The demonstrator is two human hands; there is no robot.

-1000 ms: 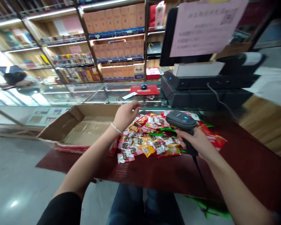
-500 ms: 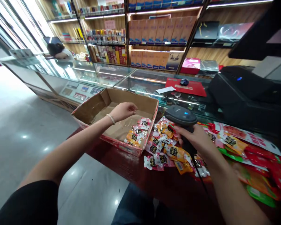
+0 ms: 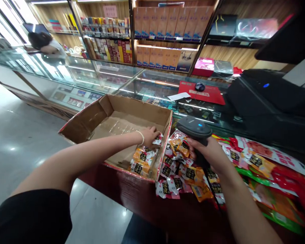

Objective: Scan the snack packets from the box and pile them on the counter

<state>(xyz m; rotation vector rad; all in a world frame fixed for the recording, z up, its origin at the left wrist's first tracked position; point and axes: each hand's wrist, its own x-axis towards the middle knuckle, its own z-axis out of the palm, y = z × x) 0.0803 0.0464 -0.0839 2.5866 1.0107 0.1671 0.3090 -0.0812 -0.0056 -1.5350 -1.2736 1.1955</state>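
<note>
My left hand (image 3: 150, 136) reaches down inside a shallow cardboard box (image 3: 139, 105), by its right wall. Its fingers are apart over a small white-and-pink snack packet (image 3: 158, 139), and the fingertips are partly hidden. More orange and white snack packets (image 3: 141, 157) lie in that end of the box, below my wrist. My right hand (image 3: 205, 149) is wrapped round the handle of a black barcode scanner (image 3: 194, 128) with a blue light. Under the scanner a heap of similar small packets (image 3: 178, 183) lies on the dark red table.
Larger red and green snack bags (image 3: 277, 169) are piled at the right. Behind the box stands a glass display counter (image 3: 112, 76) with a red mat (image 3: 210, 95) and a mouse (image 3: 200, 86). Black checkout equipment (image 3: 266, 101) fills the right back. A person (image 3: 48, 47) leans at the far left.
My left hand has lowered from above the middle of the box to the packets at its right wall. The scanner stays in my right hand. The camera view has shifted slightly.
</note>
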